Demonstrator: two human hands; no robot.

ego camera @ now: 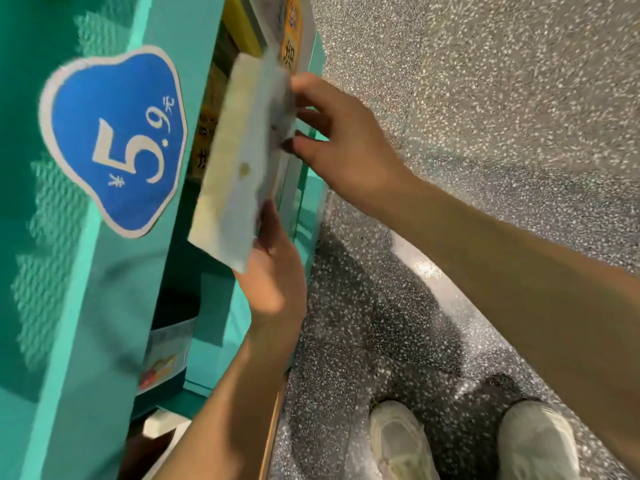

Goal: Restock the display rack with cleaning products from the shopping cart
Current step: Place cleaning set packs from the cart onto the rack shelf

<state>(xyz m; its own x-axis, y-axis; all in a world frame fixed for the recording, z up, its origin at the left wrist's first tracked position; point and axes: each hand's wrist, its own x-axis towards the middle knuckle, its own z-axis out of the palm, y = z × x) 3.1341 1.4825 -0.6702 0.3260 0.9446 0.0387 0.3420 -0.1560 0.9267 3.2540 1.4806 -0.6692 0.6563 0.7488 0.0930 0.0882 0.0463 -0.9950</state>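
- Teal display rack [104, 306] fills the left side; blue price sticker [114, 140] reads 5.9.
- Speckled grey floor [485, 98] on the right; two pale shoes [401, 441] at bottom.
- Pale flat sponge pack [239, 161], blurred, held tilted at the rack's open shelf.
- Right hand [346, 133]: fingers gripping the pack's upper edge.
- Left hand [273, 271]: fingers curled under its lower end.

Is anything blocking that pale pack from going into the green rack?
Nothing visible. Both hands, left hand and right hand, hold the flat pale sponge-like pack at the teal display rack opening; yellow packages sit higher up.
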